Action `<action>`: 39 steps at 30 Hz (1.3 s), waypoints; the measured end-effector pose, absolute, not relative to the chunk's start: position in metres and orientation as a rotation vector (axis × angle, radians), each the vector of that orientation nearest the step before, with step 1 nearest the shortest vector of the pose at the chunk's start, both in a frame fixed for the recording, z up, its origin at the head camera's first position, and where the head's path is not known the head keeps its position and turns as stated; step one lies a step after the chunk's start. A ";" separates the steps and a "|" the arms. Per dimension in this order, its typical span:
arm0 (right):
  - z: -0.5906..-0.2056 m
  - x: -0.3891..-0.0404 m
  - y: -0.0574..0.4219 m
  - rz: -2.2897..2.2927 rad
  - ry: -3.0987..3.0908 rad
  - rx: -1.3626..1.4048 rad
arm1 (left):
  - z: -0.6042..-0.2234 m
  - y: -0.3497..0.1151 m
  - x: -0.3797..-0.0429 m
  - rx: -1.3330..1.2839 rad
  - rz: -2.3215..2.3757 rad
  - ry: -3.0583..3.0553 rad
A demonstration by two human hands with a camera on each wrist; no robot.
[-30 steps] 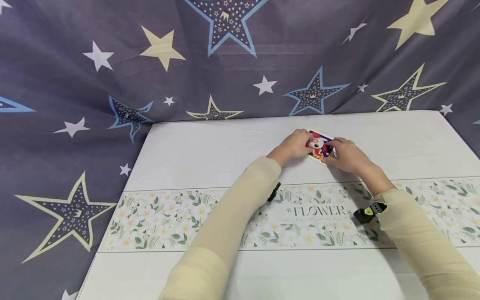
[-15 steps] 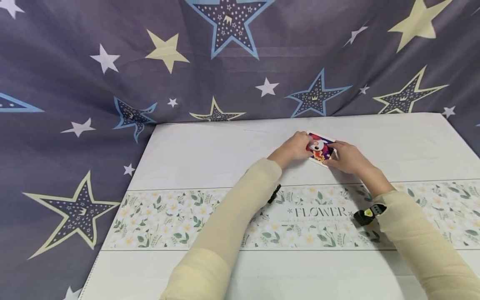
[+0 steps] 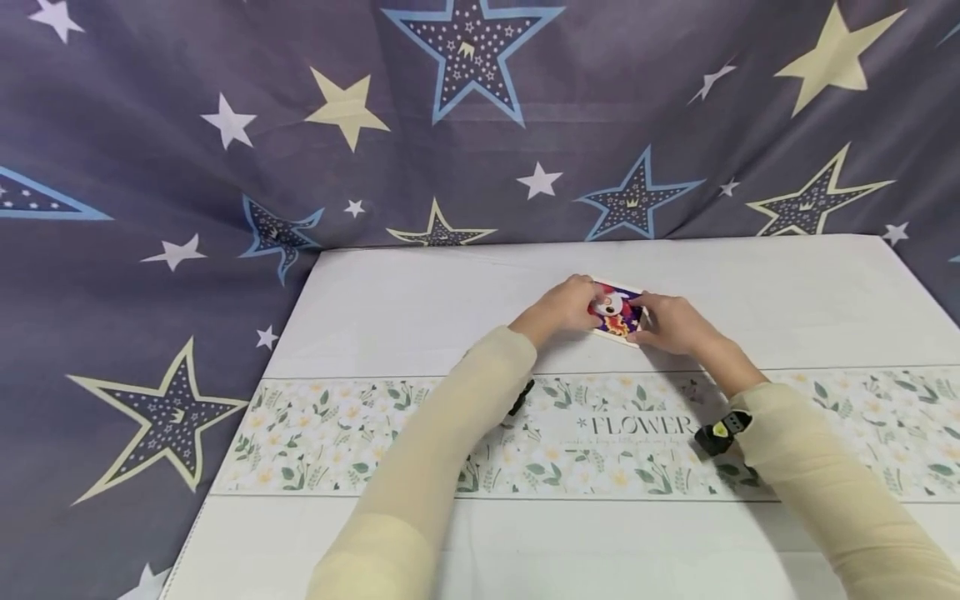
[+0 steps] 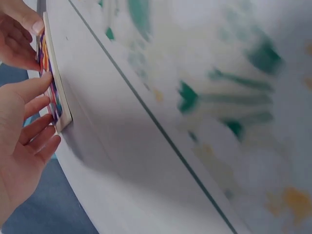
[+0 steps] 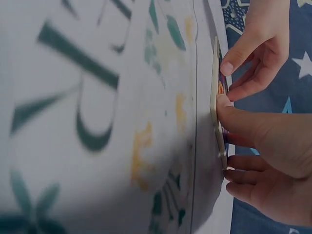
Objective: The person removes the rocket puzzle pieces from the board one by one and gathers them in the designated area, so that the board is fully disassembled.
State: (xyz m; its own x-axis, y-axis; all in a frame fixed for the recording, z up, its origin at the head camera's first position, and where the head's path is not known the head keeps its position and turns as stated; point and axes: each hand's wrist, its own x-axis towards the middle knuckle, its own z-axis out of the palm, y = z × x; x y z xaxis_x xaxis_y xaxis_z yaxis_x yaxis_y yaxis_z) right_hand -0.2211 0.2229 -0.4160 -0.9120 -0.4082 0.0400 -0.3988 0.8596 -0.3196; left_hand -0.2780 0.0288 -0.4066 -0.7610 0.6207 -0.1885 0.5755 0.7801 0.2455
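A small square picture board (image 3: 615, 310) with a pale wooden border shows a white cartoon figure on purple and red, with orange flames. It is at the far part of the table. My left hand (image 3: 562, 307) holds its left side, fingertips over the picture. The opposite side is held by my right hand (image 3: 675, 323), its thumb near the front corner. In the left wrist view the pale edge of the board (image 4: 59, 85) faces the camera. The right wrist view shows the board (image 5: 214, 80) edge-on, a thumb at its rim; whether it touches the table I cannot tell.
A white table cover (image 3: 420, 308) carries a flowered band (image 3: 330, 437) with the word FLOWER. Behind and to the left hangs a dark star-patterned cloth (image 3: 247, 175). A black wrist camera (image 3: 716, 435) sits below my right wrist.
Both hands and the picture board have shifted left and a little nearer to me, mostly in the last half second. The hold on its two sides looks the same. The head view has shifted slightly.
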 end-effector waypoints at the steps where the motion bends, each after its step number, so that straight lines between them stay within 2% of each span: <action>1: -0.417 -0.221 0.220 -0.511 2.997 -0.670 | -0.407 0.024 -0.277 0.923 0.246 2.712; 24: -0.412 -0.200 0.175 -0.531 2.812 -0.916 | -0.407 -0.063 -0.240 1.061 0.172 2.642; 39: -0.415 -0.164 0.169 -0.586 2.764 -0.997 | -0.406 -0.084 -0.193 1.198 0.145 2.660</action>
